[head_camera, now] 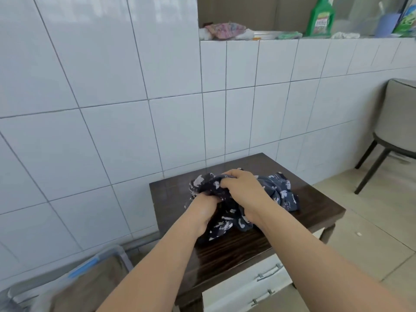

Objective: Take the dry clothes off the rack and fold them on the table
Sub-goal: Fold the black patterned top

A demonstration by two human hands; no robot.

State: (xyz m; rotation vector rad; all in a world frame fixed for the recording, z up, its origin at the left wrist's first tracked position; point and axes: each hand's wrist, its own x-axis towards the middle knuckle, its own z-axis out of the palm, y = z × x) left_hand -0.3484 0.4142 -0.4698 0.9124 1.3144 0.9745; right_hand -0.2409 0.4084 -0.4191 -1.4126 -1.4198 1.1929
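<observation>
Both bare arms reach forward over the dark wooden surface (225,253). On it lies a crumpled dark blue garment (276,190) with pale prints, bunched in a heap with no clear long side yet. The left hand (203,212) is curled tight into the near left part of the cloth. The right hand (242,188) grips the top of the heap, fingers tucked in. Most loose cloth spills to the right, past the right hand. It may be a shirt, but the folds hide its shape. Spreading it flat looks like the next job.
</observation>
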